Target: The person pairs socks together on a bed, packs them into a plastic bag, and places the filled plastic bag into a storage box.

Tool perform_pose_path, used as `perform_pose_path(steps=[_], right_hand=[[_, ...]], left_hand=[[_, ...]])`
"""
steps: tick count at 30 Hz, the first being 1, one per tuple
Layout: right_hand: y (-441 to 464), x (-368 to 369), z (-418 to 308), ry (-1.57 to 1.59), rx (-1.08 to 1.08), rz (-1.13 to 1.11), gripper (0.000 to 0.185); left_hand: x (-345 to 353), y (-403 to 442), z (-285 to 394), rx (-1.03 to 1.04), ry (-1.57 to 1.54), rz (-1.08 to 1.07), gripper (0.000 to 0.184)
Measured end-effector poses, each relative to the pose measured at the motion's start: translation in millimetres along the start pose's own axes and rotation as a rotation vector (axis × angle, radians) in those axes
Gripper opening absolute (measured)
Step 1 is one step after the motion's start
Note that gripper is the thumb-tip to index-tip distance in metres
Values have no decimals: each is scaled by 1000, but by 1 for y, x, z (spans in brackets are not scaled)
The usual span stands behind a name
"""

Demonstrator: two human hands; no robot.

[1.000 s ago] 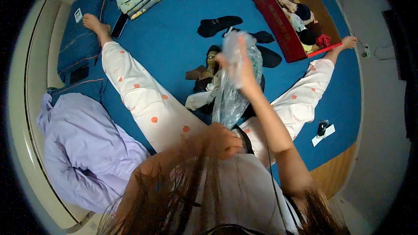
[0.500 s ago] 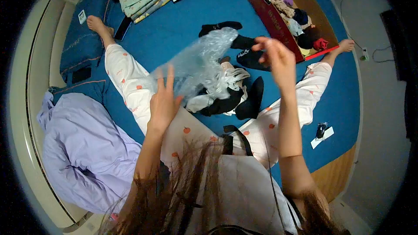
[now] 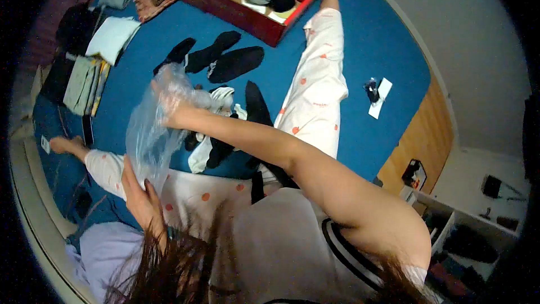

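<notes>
My left hand point(image 3: 145, 205) is at the near end of a clear plastic bag point(image 3: 147, 135), its fingers fairly straight and the film between them and the thumb. My right hand point(image 3: 171, 101) reaches across to the bag's far end. Crumpled film covers its fingers, which look bent around the plastic, partly hidden. Beside the bag lies a pile of black and white socks point(image 3: 216, 146). A long black sock point(image 3: 257, 104) lies at the pile's right. Farther off, more black socks point(image 3: 236, 63) are laid out on the blue bed sheet point(image 3: 292, 67).
A red-edged box point(image 3: 228, 17) of clothing items stands at the far side. Folded cloths point(image 3: 84, 87) and a white folded piece point(image 3: 112, 38) lie at left, near a phone point(image 3: 87, 130). Lilac fabric point(image 3: 109, 247) is near left. A white card point(image 3: 381, 98) lies at right.
The view has turned to the right. My right hand, raised apart from the bag before, has crossed left and is now on its far end. The bag hangs more upright; my left hand stays at it.
</notes>
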State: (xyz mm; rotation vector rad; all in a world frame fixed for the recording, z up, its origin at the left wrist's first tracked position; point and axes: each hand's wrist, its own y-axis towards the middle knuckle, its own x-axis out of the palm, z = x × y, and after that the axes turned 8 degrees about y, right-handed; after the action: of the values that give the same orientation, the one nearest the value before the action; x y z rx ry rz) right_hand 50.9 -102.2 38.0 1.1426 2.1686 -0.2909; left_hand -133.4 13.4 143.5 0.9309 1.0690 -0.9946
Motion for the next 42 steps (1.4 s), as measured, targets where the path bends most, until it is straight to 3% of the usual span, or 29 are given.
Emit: perform_pose_path(steps=[1, 4, 5, 7, 8, 10, 11, 14, 15, 16, 19, 21, 22, 23, 24, 25, 26, 27, 28, 30, 31, 34, 35, 36, 38, 39, 42], right_hand=[[-1, -6, 6, -71, 9, 84, 88], [1, -7, 36, 89, 117, 1, 97], [-1, -3, 42, -71, 46, -39, 102], [-1, 0, 44, -67, -28, -334, 103], [-3, 3, 42, -61, -64, -481, 104], [-26, 50, 72, 171, -456, -251, 100], [-33, 41, 54, 202, -411, -356, 98], [-60, 4, -1, 277, -238, -676, 90], [-64, -17, -11, 479, -175, -838, 80], [-69, -40, -17, 670, -94, -997, 71], [-78, -72, 10, 688, -242, -933, 42], [-93, -97, 51, 1098, -95, -565, 30], [-98, -128, 68, 1222, 103, -284, 22], [-104, -154, 94, 1144, 165, 63, 23], [-115, -184, 100, 774, 353, 500, 20], [-137, -211, 117, 837, 548, 765, 22], [-170, -228, 178, 135, 409, 978, 27], [-204, -244, 210, -156, 436, 997, 36], [-243, -254, 248, -664, 519, 862, 44], [-314, -249, 313, -776, 635, 748, 54], [-327, -252, 311, -809, 652, 648, 55], [-330, -276, 326, -889, 869, 498, 53], [-325, -280, 311, -1045, 891, 441, 48], [-314, -286, 298, -1038, 1029, 392, 42], [-363, -299, 412, -1038, 1030, 395, 29], [-351, -302, 398, -991, 1001, 401, 24], [-286, -308, 324, -811, 829, 528, 20]], left_hand=[[2, -5, -7, -101, 60, -54, 60], [42, -32, -79, -196, 284, -236, 42], [53, -40, -110, -230, 203, -236, 33], [71, -46, -171, -298, 41, -231, 20], [80, -46, -197, -343, -105, -81, 17], [72, -33, -197, -552, -482, 146, 16], [54, -22, -174, -708, -713, 263, 18], [13, 1, -118, -1074, -1438, 281, 20], [14, 2, -109, -1138, -1548, 345, 24], [15, -2, -109, -1152, -1678, 377, 24], [15, -28, -144, -797, -2104, 191, 23], [13, -41, -181, -322, -2305, -163, 22], [9, -44, -197, -107, -2299, -309, 22], [2, -46, -208, 27, -2250, -353, 22], [-6, -49, -217, 104, -2172, -337, 22], [-19, -50, -213, 36, -2076, -150, 25], [-31, -50, -207, -48, -1955, 21, 29], [-38, -43, -191, -88, -1865, 202, 32], [-46, -34, -166, -129, -1766, 381, 35], [-60, 0, -102, -386, -1378, 681, 40], [-63, 15, -83, -508, -1171, 821, 42], [-57, 33, -107, -365, -845, 683, 39], [-55, 39, -108, -277, -796, 706, 34], [-59, 43, -102, -337, -812, 681, 33], [-61, 44, -87, -468, -851, 657, 31], [-55, 39, -93, -560, -804, 628, 31], [-43, 27, -86, -555, -495, 546, 29]])
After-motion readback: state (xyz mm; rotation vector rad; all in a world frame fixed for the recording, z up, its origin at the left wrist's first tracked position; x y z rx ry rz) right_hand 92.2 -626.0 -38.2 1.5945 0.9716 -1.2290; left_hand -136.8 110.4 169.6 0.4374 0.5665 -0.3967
